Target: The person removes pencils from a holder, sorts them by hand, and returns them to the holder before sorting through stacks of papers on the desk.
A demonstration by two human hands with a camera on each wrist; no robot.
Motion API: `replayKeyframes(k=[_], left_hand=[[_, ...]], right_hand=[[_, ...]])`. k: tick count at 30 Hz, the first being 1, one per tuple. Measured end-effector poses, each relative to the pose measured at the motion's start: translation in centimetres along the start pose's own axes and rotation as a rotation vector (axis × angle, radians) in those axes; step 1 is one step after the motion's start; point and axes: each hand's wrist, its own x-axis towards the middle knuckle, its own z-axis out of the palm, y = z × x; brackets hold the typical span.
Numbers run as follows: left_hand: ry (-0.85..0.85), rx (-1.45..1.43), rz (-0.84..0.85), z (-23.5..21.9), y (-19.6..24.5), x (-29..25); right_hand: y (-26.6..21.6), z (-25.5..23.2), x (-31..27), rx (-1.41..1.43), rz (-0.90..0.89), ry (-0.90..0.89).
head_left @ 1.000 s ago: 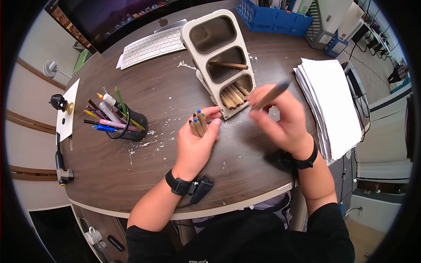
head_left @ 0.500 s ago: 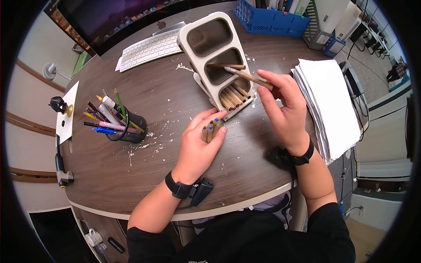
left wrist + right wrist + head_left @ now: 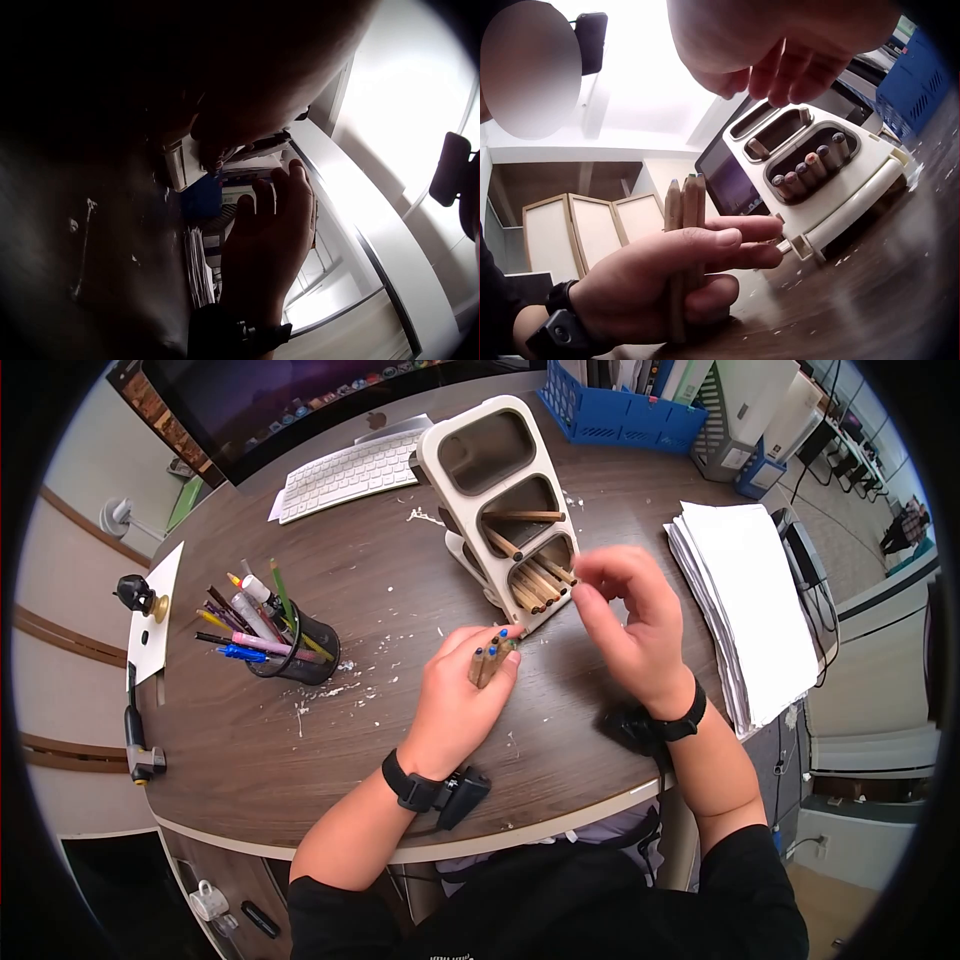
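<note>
The left hand (image 3: 455, 695) grips several wooden-bodied colored pencils (image 3: 694, 204) in an upright bundle, some tips blue, just in front of a white tilted organizer (image 3: 832, 211) with three compartments. Nothing is between the fingers of the right hand (image 3: 640, 635), which hovers with bent, relaxed fingers to the right of the organizer's lowest compartment. Two pencils lie in the middle compartment: one crosswise (image 3: 525, 516), the other slanting (image 3: 503, 544) with its end toward the front. Several more pencils (image 3: 535, 588) lie side by side in the lowest compartment. The top compartment holds no pencil.
A black mesh cup (image 3: 318, 650) full of pens stands at the left. Behind are a white keyboard (image 3: 345, 475) and a monitor (image 3: 300, 410). A paper stack (image 3: 745, 610) lies at the right, a blue basket (image 3: 625, 420) at the back. White scraps dot the desk (image 3: 350, 760).
The right hand has put its pencil into the organizer's middle compartment, let go and drawn slightly back. The left hand has shifted a little right, toward the organizer, with its bundle.
</note>
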Motion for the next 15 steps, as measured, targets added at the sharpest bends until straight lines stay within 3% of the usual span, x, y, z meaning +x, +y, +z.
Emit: replayKeyframes(k=[1, 3, 5, 7, 12, 15], left_hand=[[0.008, -0.01, -0.032, 0.0, 0.1, -0.1], [0.017, -0.019, -0.063, 0.0, 0.0, -0.1], [-0.051, -0.086, 0.03, 0.1, -0.3, -0.2], [-0.112, -0.099, 0.052, 0.0, -0.3, -0.4], [-0.147, -0.104, 0.08, 0.1, -0.4, -0.3], [-0.167, -0.128, 0.028, 0.2, 0.3, -0.2]], right_hand=[[-0.1, -0.4, 0.0, 0.0, -0.001, 0.0], [-1.1, -1.1, 0.3, -0.013, -0.059, -0.364], [-2.6, -0.5, 0.5, 0.021, 0.058, -0.504], [-1.8, 0.1, -0.3, 0.026, -0.041, -0.575], [-1.8, 0.0, -0.3, 0.017, -0.086, -0.53], [-2.0, -0.4, -0.1, 0.106, 0.054, -0.425]])
